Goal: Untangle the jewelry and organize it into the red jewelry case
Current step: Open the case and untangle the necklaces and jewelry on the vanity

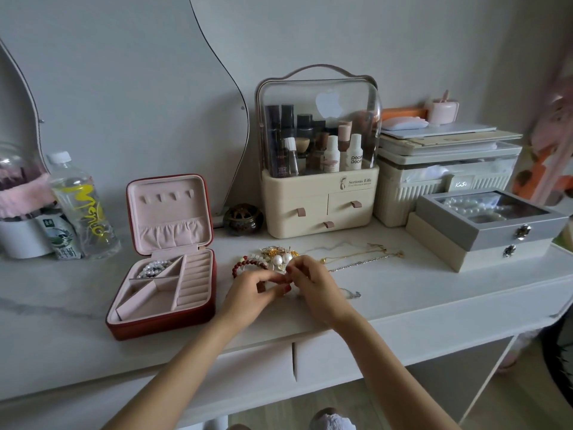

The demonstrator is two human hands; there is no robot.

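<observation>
Head view | left hand (254, 288) and right hand (313, 282) both pinching at tangled jewelry pile (276, 259) on worktop (403, 293) | lying just right of open red jewelry case (164, 274), pearl strand (153, 268) sitting inside

A cream cosmetics organizer (319, 178) with a clear domed cover, a handle and 3 drawers stands at the back of the white marble-look tabletop (403, 293), with a small dark round burner (242, 219) just beside it on the left. To its right sit a ribbed cream storage box (440, 187) and 2 stacked boxes (483, 234), the grey upper one holding pearls under a glass lid. At far left a clear water bottle (82, 203) with yellow lettering stands beside a mirror (124, 88).
</observation>
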